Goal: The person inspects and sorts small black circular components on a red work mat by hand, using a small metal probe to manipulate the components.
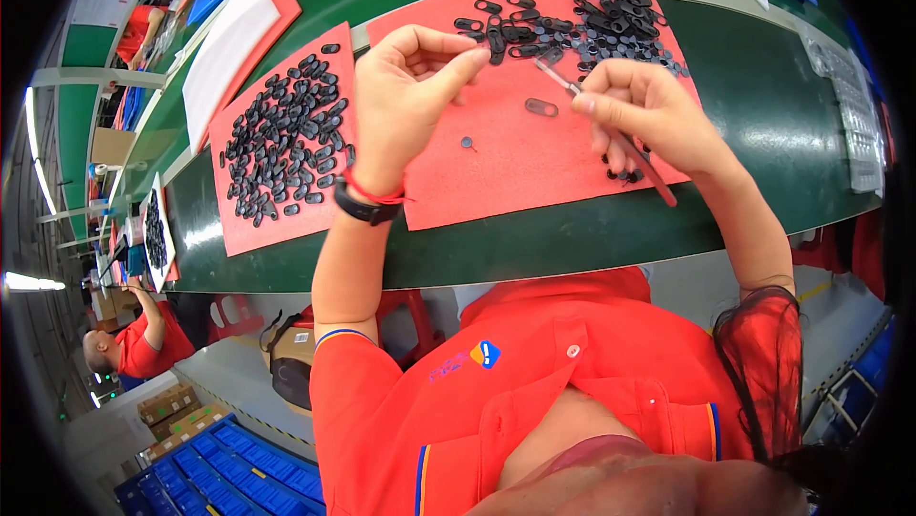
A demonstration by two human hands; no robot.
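Observation:
My left hand (410, 96) is raised over the red mat (515, 172), thumb and fingertips pinched together. Anything between those fingertips is too small to make out. A slim tool with a dark red handle and a pale narrow tip (649, 170) is held in my right hand (644, 110), its tip angled toward my left fingers. Below that tip lies a single black oval piece with a hole (541, 107). One small dark disc (467, 143) rests nearer the mat's middle. Beyond my hands are loose black oval pieces (515, 34) and a spread of small grey discs (596, 48).
On a second red mat (239, 234) to the left sit many black oval pieces (286, 134). White and red foam sheets (229, 58) lie behind it. Clear plastic trays (849, 105) stand at the right of the green table (763, 105). Another person (143, 335) sits far left.

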